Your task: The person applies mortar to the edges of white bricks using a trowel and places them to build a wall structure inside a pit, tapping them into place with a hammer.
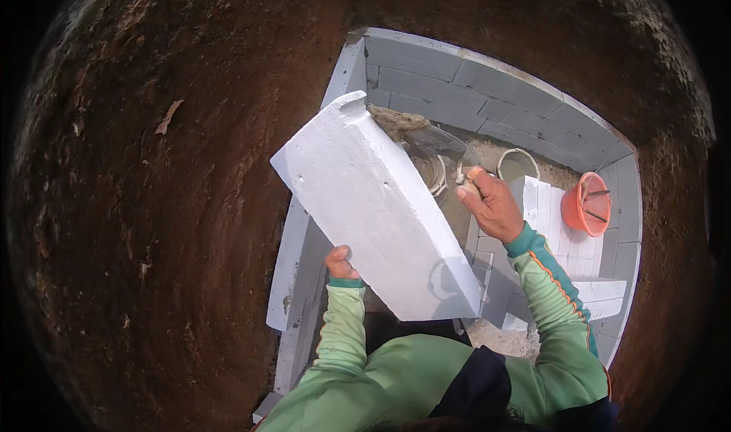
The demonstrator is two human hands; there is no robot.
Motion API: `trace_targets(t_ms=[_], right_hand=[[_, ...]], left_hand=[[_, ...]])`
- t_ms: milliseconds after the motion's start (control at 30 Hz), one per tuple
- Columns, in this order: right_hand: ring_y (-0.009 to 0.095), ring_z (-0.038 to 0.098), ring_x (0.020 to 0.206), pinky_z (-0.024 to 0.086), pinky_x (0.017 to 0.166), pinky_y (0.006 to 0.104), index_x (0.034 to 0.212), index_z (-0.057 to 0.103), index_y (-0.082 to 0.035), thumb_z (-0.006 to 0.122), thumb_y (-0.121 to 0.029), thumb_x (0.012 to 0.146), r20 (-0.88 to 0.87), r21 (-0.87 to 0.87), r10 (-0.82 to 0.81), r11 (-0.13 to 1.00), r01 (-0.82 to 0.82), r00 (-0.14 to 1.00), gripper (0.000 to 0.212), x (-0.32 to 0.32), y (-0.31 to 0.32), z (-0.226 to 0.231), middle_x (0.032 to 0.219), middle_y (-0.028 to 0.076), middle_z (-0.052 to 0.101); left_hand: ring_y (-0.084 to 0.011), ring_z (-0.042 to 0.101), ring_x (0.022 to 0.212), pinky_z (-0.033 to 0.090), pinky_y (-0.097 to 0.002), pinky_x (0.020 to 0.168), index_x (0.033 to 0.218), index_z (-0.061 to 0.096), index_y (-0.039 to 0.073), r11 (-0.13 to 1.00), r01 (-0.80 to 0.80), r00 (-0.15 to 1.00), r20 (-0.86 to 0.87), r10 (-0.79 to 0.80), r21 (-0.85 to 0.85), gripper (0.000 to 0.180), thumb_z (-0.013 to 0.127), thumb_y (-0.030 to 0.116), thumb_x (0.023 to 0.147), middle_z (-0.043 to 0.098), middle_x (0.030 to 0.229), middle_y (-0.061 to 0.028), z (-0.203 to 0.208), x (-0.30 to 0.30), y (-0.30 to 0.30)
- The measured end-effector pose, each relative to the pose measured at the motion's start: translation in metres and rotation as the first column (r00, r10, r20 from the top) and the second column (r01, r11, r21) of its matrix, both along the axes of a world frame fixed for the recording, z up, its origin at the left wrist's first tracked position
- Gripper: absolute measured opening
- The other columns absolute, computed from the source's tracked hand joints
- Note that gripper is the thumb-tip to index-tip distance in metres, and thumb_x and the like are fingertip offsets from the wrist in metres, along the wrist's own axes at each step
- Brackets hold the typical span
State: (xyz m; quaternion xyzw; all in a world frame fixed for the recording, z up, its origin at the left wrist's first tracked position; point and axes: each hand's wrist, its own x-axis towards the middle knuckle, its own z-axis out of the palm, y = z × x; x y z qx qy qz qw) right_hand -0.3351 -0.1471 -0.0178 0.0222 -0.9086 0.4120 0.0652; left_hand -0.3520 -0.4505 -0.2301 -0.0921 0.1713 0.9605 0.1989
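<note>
My left hand (340, 263) grips the lower left edge of a white lightweight concrete block (365, 203), which is held at a slant in front of me. A chipped notch shows at the block's far end. In my right hand (493, 205) is a trowel (435, 139), its handle closed in my fingers. Grey-brown mortar (397, 121) lies on the trowel blade, close to the block's far right edge; whether it touches the block I cannot tell. Below the blade stands a pale bucket (431, 174), partly hidden by the block.
Low walls of pale blocks (487, 89) enclose the space, with brown earth (175, 203) outside them. To the right, an orange bucket (586, 205) with tools inside stands by stacked white blocks (550, 217). Another pale bucket (518, 165) is beyond my right hand.
</note>
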Motion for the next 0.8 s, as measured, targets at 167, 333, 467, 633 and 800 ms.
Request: trace_targets(t_ms=[167, 333, 467, 633, 800], right_hand=[[0.038, 0.062, 0.076, 0.049, 0.065, 0.0423, 0.110, 0.061, -0.001, 0.068, -0.024, 0.091, -0.288, 0.313, 0.057, 0.949, 0.037, 0.956, 0.031, 0.071, -0.049, 0.037, 0.087, 0.017, 0.061], [0.035, 0.063, 0.070, 0.050, 0.061, 0.0412, 0.111, 0.062, -0.001, 0.071, -0.023, 0.088, -0.273, 0.449, 0.076, 0.892, 0.057, 0.959, 0.033, 0.136, -0.059, 0.052, 0.086, 0.014, 0.062], [0.033, 0.062, 0.066, 0.050, 0.059, 0.0412, 0.112, 0.062, -0.001, 0.072, -0.020, 0.087, -0.274, 0.506, 0.092, 0.861, 0.062, 0.957, 0.033, 0.178, -0.058, 0.054, 0.084, 0.013, 0.061], [0.032, 0.061, 0.064, 0.049, 0.057, 0.0407, 0.111, 0.063, -0.002, 0.074, -0.019, 0.084, -0.284, 0.506, 0.074, 0.859, 0.083, 0.956, 0.034, 0.218, -0.041, 0.050, 0.081, 0.012, 0.059], [0.030, 0.058, 0.061, 0.045, 0.054, 0.0399, 0.108, 0.063, -0.003, 0.079, -0.016, 0.077, -0.268, 0.594, 0.076, 0.798, 0.103, 0.960, 0.036, 0.255, -0.017, 0.056, 0.078, 0.009, 0.058]], left_hand=[[-0.0394, 0.057, 0.124, 0.047, -0.0548, 0.107, 0.145, 0.045, 0.006, 0.982, 0.009, 0.999, -0.051, 0.001, 0.187, 0.083, 0.074, 0.028, 0.069, 0.058, 0.135, -0.0155, 0.023, 0.054, -0.013], [-0.0381, 0.055, 0.126, 0.044, -0.0542, 0.109, 0.145, 0.045, 0.006, 0.988, 0.052, 0.992, -0.121, -0.034, 0.148, 0.083, 0.076, 0.042, 0.077, 0.056, 0.140, -0.0148, 0.055, 0.077, -0.027], [-0.0372, 0.054, 0.127, 0.043, -0.0540, 0.110, 0.146, 0.045, 0.007, 0.977, 0.050, 0.990, -0.141, -0.021, 0.206, 0.078, 0.072, 0.045, 0.084, 0.055, 0.142, -0.0153, 0.062, 0.076, -0.025], [-0.0354, 0.055, 0.127, 0.043, -0.0513, 0.109, 0.146, 0.045, 0.007, 0.976, -0.009, 0.998, -0.054, 0.021, 0.217, 0.068, 0.062, 0.046, 0.093, 0.056, 0.141, -0.0143, 0.067, 0.068, -0.005], [-0.0345, 0.053, 0.128, 0.042, -0.0501, 0.108, 0.146, 0.045, 0.008, 0.987, -0.034, 0.995, -0.092, 0.048, 0.155, 0.072, 0.062, 0.051, 0.091, 0.054, 0.142, -0.0129, 0.063, 0.066, 0.017]])
